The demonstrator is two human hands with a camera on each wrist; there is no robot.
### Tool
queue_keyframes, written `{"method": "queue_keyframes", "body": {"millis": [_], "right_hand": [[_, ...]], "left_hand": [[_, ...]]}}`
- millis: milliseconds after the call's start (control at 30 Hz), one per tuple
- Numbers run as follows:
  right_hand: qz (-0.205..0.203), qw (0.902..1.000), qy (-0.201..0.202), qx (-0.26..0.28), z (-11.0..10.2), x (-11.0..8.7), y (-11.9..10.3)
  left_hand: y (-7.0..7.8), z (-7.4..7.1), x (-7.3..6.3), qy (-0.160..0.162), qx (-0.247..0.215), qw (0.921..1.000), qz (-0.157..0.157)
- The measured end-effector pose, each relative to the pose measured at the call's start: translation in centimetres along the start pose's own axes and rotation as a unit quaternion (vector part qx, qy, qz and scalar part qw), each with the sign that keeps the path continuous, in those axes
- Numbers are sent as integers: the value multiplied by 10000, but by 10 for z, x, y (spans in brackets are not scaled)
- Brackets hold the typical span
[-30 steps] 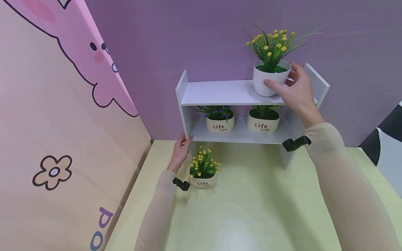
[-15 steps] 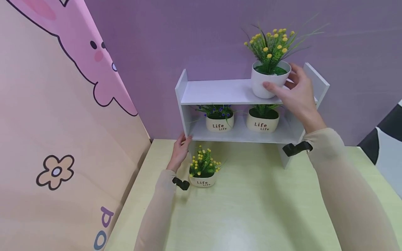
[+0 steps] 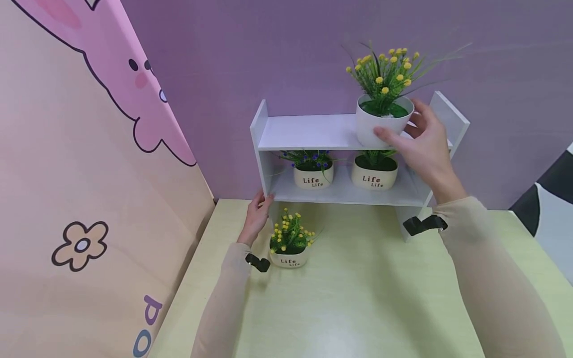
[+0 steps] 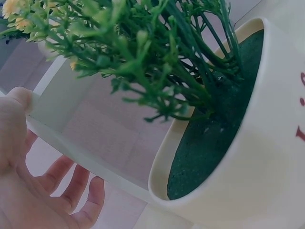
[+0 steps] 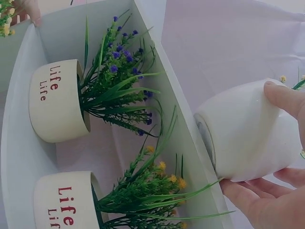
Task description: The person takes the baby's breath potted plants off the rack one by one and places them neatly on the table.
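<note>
A white pot (image 3: 371,119) with yellow flowers (image 3: 385,74) is gripped by the right hand (image 3: 425,141); the thumb is laid on its front, and the other fingers are bent around its right side. The pot is held upright at the right part of the upper board (image 3: 309,131) of a white shelf; whether the board is touched by its base cannot be told. By the left hand (image 3: 255,221), the left side panel (image 3: 259,124) of this shelf is pinched low, between thumb and fingers. Just beside that hand, a cream pot (image 3: 286,260) is placed on the counter (image 3: 340,298).
</note>
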State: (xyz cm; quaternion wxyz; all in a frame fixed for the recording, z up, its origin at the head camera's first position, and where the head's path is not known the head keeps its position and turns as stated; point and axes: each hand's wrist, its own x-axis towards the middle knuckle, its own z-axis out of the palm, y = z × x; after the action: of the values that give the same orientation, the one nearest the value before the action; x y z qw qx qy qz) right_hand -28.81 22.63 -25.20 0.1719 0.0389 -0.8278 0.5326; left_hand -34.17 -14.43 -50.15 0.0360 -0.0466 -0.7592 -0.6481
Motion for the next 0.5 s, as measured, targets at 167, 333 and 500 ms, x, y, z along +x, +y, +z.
{"method": "queue_keyframes", "body": {"millis": [167, 333, 500], "right_hand": [[-39, 10000, -9, -1, 0, -6, 3], [-39, 10000, -77, 39, 1, -12, 4], [-77, 9999, -44, 91, 0, -18, 4]], "left_hand": [[0, -1, 0, -14, 46, 10000, -14], [0, -2, -1, 0, 98, 9999, -24], [1, -1, 1, 7, 119, 9999, -6]]}}
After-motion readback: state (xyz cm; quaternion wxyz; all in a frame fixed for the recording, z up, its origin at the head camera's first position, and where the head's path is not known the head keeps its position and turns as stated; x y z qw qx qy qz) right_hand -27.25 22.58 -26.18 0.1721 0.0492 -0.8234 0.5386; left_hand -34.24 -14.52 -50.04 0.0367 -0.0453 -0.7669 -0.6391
